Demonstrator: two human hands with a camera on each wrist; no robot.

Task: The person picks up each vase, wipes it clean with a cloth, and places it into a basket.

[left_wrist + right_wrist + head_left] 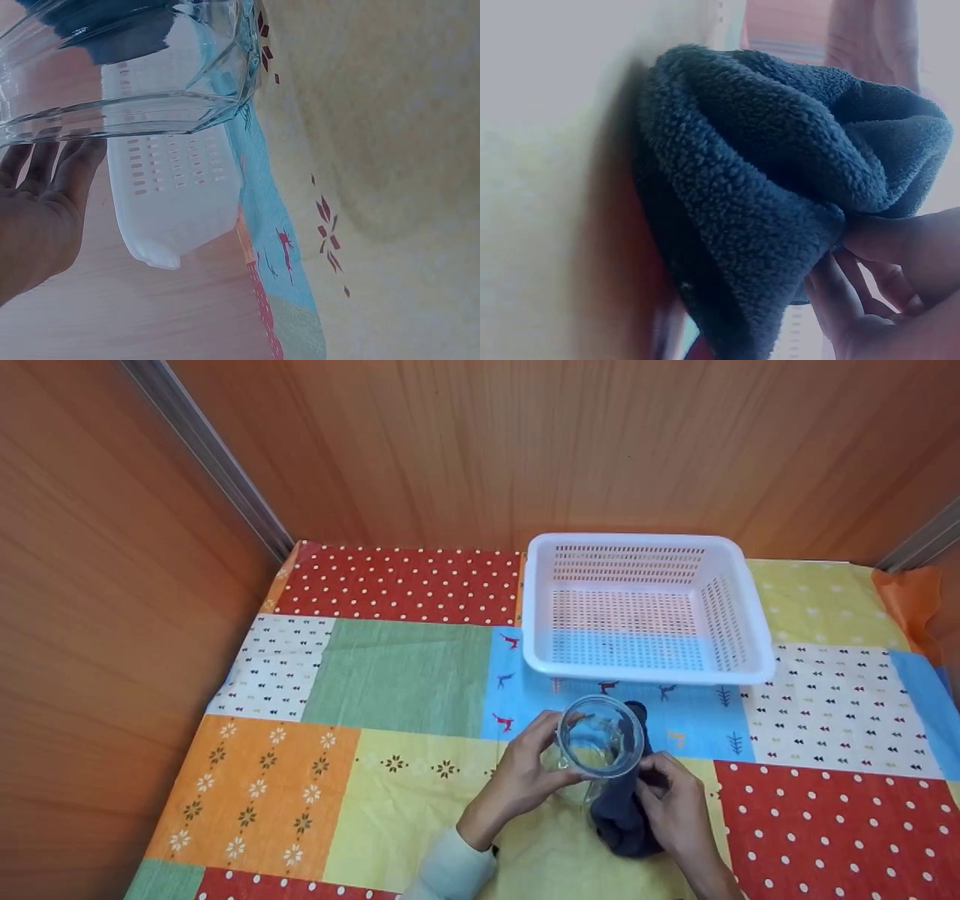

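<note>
A clear glass jar [592, 771] with a wide round mouth is held up by my left hand [525, 769], its fingers and thumb around the jar's side. In the left wrist view the jar [180, 112] crosses the top, with the fingers of the left hand [45, 210] against it. My right hand [679, 802] pinches a dark grey cloth [626, 817] along the jar's right side. Seen from the right wrist, the fluffy cloth [742, 165] hangs in bunched folds, gripped between thumb and fingers of the right hand [900, 277].
Beyond the hands stands a white perforated plastic basket [649, 671], with nothing inside. A patchwork-print tablecloth [405, 671] covers the table. Wooden panels [480, 450] close off the back and left side.
</note>
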